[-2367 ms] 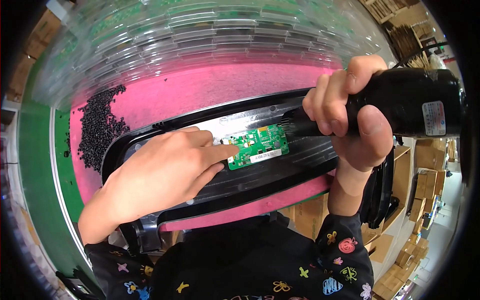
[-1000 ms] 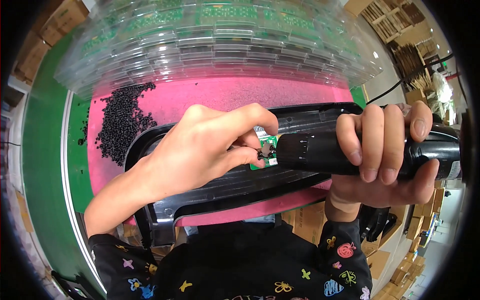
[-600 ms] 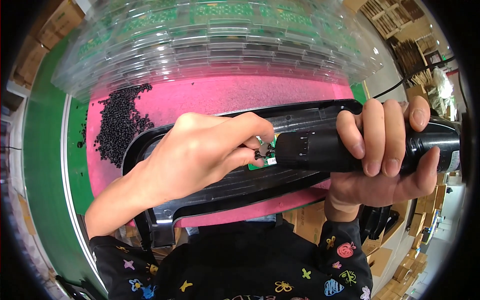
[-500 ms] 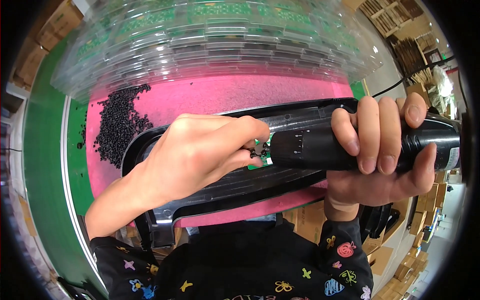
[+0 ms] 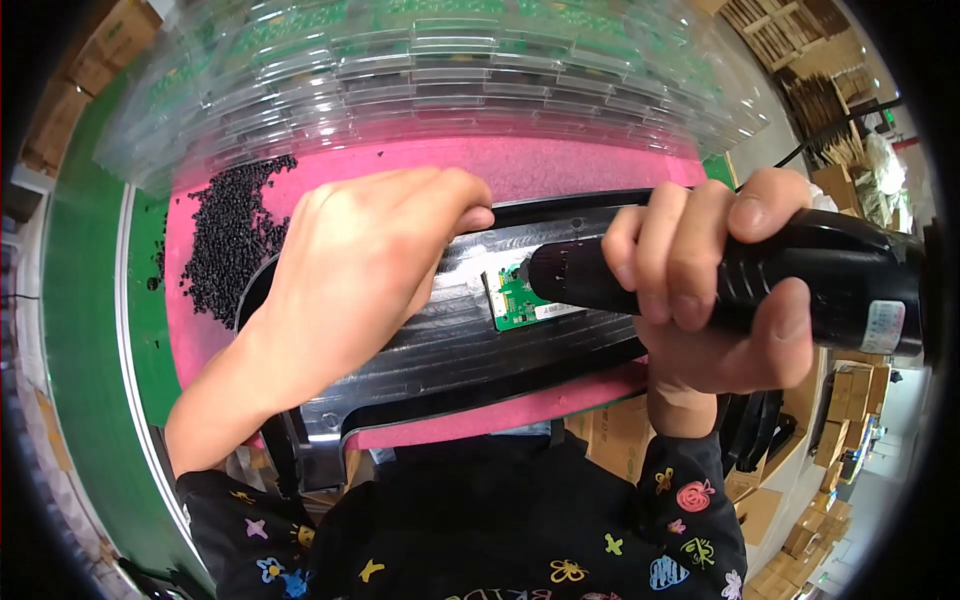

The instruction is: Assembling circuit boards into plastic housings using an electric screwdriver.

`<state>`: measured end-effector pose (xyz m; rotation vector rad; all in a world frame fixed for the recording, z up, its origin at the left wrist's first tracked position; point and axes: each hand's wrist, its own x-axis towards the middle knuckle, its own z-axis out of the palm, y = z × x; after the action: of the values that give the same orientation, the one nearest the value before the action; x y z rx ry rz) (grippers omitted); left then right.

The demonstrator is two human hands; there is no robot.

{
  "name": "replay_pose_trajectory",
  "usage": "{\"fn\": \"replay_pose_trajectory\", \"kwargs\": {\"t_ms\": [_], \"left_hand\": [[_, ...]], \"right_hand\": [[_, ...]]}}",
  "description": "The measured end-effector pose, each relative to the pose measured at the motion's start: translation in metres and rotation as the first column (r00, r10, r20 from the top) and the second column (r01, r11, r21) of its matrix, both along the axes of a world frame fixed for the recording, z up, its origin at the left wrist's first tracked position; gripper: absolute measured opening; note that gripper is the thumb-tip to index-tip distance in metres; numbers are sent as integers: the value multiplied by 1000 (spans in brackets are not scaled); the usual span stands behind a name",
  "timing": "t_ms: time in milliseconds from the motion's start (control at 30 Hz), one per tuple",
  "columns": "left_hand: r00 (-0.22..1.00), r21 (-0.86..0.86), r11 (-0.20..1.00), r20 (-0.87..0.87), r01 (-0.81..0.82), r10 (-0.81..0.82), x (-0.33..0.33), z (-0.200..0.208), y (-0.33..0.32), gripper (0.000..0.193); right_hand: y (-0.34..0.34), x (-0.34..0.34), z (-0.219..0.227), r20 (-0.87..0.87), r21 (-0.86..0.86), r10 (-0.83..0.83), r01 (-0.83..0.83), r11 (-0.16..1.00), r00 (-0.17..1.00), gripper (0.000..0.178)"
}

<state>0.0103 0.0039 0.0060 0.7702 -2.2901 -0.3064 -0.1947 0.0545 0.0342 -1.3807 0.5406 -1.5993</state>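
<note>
My right hand (image 5: pixel 715 280) is wrapped round a black electric screwdriver (image 5: pixel 845 270), which lies nearly level with its nose to the left. The nose is over a small green circuit board (image 5: pixel 512 308), hiding its upper right part and the driver's tip. Beneath the board is a long black plastic housing (image 5: pixel 440 365) with raised edges, open side up. Above the housing's left half, my left hand (image 5: pixel 365 265) is closed with its fingers curled. Whatever its fingertips may hold is hidden. Left of this hand, small black screws (image 5: pixel 225 245) form a loose pile.
A pink mat (image 5: pixel 540 150) covers the green worktop (image 5: pixel 150 340). Stacked clear plastic trays (image 5: pixel 420 75) holding green boards line the far side. A black cable (image 5: pixel 835 130) runs at upper right. Cardboard boxes (image 5: pixel 850 400) stand on the right.
My left hand has drawn back from the board, up and to the left, uncovering it. The small black screws at its fingertips no longer show. My right hand and the screwdriver have shifted slightly left.
</note>
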Motion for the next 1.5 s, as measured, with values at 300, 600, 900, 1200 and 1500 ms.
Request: {"fn": "replay_pose_trajectory", "kwargs": {"t_ms": [300, 600, 900, 1200, 1500], "left_hand": [[993, 345, 934, 39, 90, -110, 1, -4, 2, 10], [983, 361, 927, 106, 105, -152, 4, -3, 0, 11], [987, 376, 924, 116, 63, -114, 3, -4, 4, 11], [994, 341, 935, 10, 96, -106, 8, -12, 4, 12], [988, 323, 941, 81, 100, -133, 8, -13, 1, 14]], "right_hand": [[-3, 6, -10, -119, 49, -17, 23, 999, 993, 34], [-3, 8, -9, -133, 74, 0, 9, 997, 991, 34], [-8, 9, -11, -132, 45, 11, -5, 999, 991, 33], [-12, 18, -11, -177, 28, 22, -17, 999, 984, 32], [-34, 25, -10, -341, 64, 79, -61, 996, 937, 30]]}}
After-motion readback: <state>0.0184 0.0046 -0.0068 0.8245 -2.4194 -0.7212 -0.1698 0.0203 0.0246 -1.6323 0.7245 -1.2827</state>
